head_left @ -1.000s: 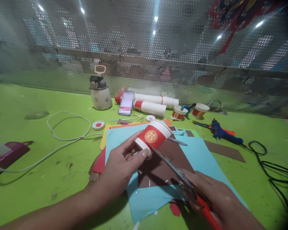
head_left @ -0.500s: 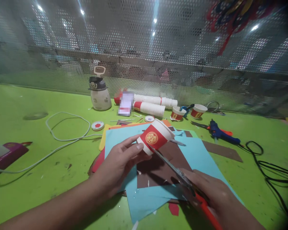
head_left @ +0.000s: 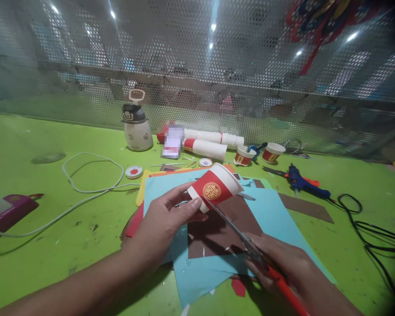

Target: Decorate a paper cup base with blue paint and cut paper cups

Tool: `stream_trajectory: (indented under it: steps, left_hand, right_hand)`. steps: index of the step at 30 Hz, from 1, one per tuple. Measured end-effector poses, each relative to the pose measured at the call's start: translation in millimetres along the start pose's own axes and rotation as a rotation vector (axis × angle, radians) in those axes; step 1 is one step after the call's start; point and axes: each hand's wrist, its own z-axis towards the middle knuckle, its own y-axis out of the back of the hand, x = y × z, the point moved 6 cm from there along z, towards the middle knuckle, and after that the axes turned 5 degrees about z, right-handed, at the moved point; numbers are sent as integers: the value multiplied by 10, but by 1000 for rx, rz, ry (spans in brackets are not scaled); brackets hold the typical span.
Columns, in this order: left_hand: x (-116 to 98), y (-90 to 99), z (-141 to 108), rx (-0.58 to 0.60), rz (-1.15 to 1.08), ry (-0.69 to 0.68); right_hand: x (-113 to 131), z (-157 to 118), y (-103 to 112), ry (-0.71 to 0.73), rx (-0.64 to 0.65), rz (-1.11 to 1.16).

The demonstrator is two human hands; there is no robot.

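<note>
1. Fingers of your left hand (head_left: 164, 217) curl around the narrow base of the paper cup (head_left: 213, 182), holding it.
2. That cup tilts, mouth up and rightward, above brown paper (head_left: 224, 237) on a blue sheet (head_left: 270, 210).
3. Scissors (head_left: 250, 249) angle toward its red band; you cannot tell whether they touch.
4. Your right hand (head_left: 286, 259) grips their red handle.
5. Beyond lies your glue gun (head_left: 298, 177).

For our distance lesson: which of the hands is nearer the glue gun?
Right. The right hand is on the near side of the glue gun; the left hand is farther off, leftward.
</note>
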Motion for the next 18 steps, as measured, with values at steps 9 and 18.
stream_trajectory:
  steps: [9,18]
  left_hand:
    - [29,-1,-3,-24,-23,-30]
    - [28,5,-19,-67,-42,3]
  right_hand:
    - [-126,-96,-44,12,-35,-85]
    - [-42,-52,-25,61,-42,-180]
